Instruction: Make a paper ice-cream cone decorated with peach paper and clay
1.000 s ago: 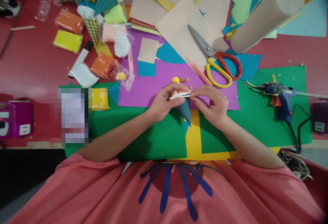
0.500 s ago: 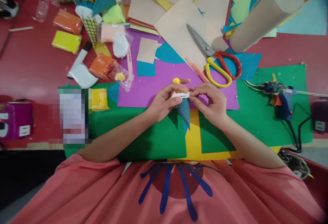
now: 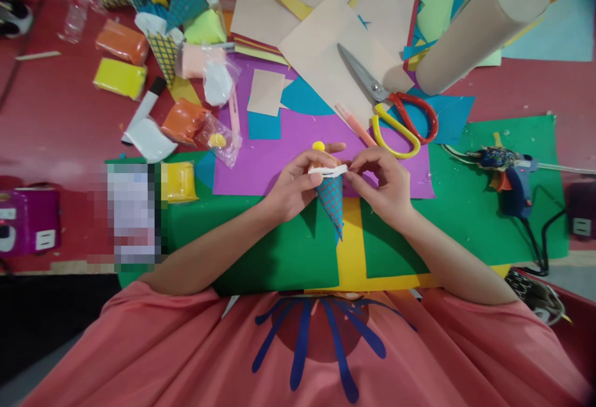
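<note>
A small craft ice-cream cone (image 3: 331, 201), blue with a reddish lattice pattern, hangs point down over the green sheet. Round its top runs a white trim (image 3: 331, 172), above which sit an orange mound, partly covered by fingers, and a yellow ball (image 3: 318, 146). My left hand (image 3: 294, 185) is closed on the cone's upper left side, thumb on the white trim. My right hand (image 3: 382, 185) has thumb and index finger pinched at the right end of that trim; the other fingers curl inward.
Scissors (image 3: 378, 89) and a pink marker (image 3: 356, 125) lie beyond my hands. At right rests a glue gun (image 3: 516, 177) with its cord; a thick cardboard tube (image 3: 479, 28) stands behind. Clay packets (image 3: 120, 78) and finished cones (image 3: 162, 47) fill the left. A pixelated area covers something nearby.
The cone has turned slightly and shifted a little left, showing more of its patterned side and white trim. Both hands stay in nearly the same place.
</note>
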Motion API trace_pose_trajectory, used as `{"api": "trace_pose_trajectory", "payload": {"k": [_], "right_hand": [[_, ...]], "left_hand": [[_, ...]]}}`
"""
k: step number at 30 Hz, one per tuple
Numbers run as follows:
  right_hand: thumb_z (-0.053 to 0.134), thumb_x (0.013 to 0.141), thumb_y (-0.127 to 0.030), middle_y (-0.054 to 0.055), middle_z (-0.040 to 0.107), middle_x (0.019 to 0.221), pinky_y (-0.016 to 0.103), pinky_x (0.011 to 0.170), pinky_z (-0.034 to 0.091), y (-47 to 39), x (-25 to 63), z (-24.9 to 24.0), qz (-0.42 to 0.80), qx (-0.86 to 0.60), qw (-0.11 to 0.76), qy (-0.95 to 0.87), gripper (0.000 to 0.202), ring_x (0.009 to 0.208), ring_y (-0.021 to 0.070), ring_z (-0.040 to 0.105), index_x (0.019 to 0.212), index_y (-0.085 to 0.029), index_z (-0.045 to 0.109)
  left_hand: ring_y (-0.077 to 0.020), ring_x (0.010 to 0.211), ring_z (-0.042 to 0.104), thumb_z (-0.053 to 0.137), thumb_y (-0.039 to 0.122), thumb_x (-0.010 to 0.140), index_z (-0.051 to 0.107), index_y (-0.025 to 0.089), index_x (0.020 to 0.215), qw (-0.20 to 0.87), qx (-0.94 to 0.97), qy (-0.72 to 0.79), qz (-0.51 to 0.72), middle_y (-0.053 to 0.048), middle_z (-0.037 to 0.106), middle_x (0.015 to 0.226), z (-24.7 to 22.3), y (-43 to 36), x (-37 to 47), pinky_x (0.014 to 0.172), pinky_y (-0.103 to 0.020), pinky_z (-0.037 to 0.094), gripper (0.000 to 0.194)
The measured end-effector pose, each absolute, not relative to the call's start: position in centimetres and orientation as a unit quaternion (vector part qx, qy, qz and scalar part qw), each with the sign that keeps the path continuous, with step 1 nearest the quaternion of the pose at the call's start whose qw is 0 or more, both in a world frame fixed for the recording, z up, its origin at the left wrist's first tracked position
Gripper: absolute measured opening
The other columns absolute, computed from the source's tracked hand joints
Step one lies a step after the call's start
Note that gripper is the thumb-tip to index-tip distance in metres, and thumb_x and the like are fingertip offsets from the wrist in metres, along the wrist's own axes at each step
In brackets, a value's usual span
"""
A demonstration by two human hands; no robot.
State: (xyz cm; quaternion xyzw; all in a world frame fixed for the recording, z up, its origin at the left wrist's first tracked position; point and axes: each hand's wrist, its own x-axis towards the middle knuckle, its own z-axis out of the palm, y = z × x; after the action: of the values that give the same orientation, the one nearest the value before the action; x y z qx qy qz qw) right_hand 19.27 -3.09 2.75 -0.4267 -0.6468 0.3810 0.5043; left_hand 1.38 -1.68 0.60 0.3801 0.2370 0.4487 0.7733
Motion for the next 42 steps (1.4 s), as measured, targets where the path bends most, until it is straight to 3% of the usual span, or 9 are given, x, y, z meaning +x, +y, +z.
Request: {"api": "trace_pose_trajectory", "payload": {"k": [5,10,16,23,30,35,40,42], "right_hand": [[0.075,0.087,-0.034,-0.002,0.064,0.080,0.022,0.060,0.049,-2.81,19.58,2.64,0.460,-0.410,0.487,-0.620,0.017,0.068,0.0087,0.059,0.094,-0.021,0.067],[0.074,0.087,-0.042,0.000,0.065,0.080,0.025,0.061,0.047,-2.67,19.88,2.62,0.434,-0.416,0.461,-0.653,0.024,0.068,0.0102,0.057,0.094,-0.020,0.073],[0.076,0.087,-0.030,-0.001,0.065,0.077,0.024,0.059,0.046,-2.76,19.84,2.69,0.390,-0.400,0.466,-0.686,0.012,0.066,0.0096,0.055,0.094,-0.020,0.073],[0.072,0.089,-0.033,0.002,0.072,0.089,0.029,0.068,0.054,-2.73,19.94,2.49,0.312,-0.405,0.470,-0.720,0.014,0.078,0.0142,0.063,0.100,-0.024,0.073],[0.071,0.090,-0.023,0.002,0.074,0.091,0.037,0.083,0.058,-2.79,20.02,2.53,0.287,-0.398,0.480,-0.727,0.011,0.091,0.0196,0.071,0.097,-0.029,0.076],[0.074,0.087,-0.028,0.003,0.076,0.098,0.040,0.087,0.058,-2.74,20.02,2.64,0.289,-0.407,0.468,-0.729,0.019,0.095,0.0218,0.071,0.106,-0.030,0.075],[0.069,0.091,-0.027,0.003,0.074,0.092,0.041,0.085,0.058,-2.79,20.02,2.46,0.287,-0.420,0.460,-0.727,0.009,0.091,0.0214,0.070,0.094,-0.031,0.076],[0.070,0.090,-0.034,0.004,0.073,0.098,0.041,0.085,0.058,-2.81,19.98,2.31,0.296,-0.431,0.465,-0.714,0.012,0.093,0.0216,0.068,0.101,-0.031,0.074]], "left_hand": [[-0.0268,0.123,0.062,0.080,0.050,0.075,0.071,0.027,0.092,0.813,0.331,0.243,0.413,-0.001,0.066,0.125,1.03,-1.48,1.16,0.094,-0.040,0.058,0.030],[-0.0212,0.110,0.066,0.080,0.046,0.076,0.072,0.030,0.104,0.840,0.306,0.239,0.379,0.001,0.064,0.132,1.34,-1.42,1.04,0.083,-0.033,0.060,0.033],[-0.0157,0.104,0.067,0.083,0.045,0.075,0.073,0.032,0.107,0.839,0.317,0.252,0.363,0.001,0.068,0.121,0.96,-1.67,1.31,0.084,-0.025,0.056,0.036],[-0.0157,0.099,0.066,0.079,0.049,0.078,0.070,0.030,0.113,0.830,0.332,0.263,0.363,0.000,0.069,0.117,0.86,-1.79,1.37,0.082,-0.025,0.052,0.041],[-0.0143,0.091,0.066,0.076,0.045,0.079,0.069,0.029,0.117,0.842,0.324,0.266,0.340,0.000,0.070,0.111,0.59,-1.49,1.22,0.080,-0.025,0.051,0.042],[-0.0176,0.100,0.068,0.073,0.044,0.082,0.069,0.030,0.119,0.845,0.327,0.263,0.331,-0.001,0.070,0.119,0.40,-1.28,1.25,0.083,-0.028,0.052,0.040],[-0.0157,0.097,0.068,0.073,0.048,0.084,0.069,0.030,0.118,0.834,0.353,0.280,0.319,-0.002,0.070,0.117,0.62,-1.62,1.37,0.083,-0.027,0.055,0.038],[-0.0187,0.105,0.067,0.071,0.048,0.085,0.066,0.031,0.124,0.807,0.377,0.294,0.346,-0.002,0.068,0.123,0.54,-1.65,1.29,0.089,-0.030,0.056,0.042]]}}
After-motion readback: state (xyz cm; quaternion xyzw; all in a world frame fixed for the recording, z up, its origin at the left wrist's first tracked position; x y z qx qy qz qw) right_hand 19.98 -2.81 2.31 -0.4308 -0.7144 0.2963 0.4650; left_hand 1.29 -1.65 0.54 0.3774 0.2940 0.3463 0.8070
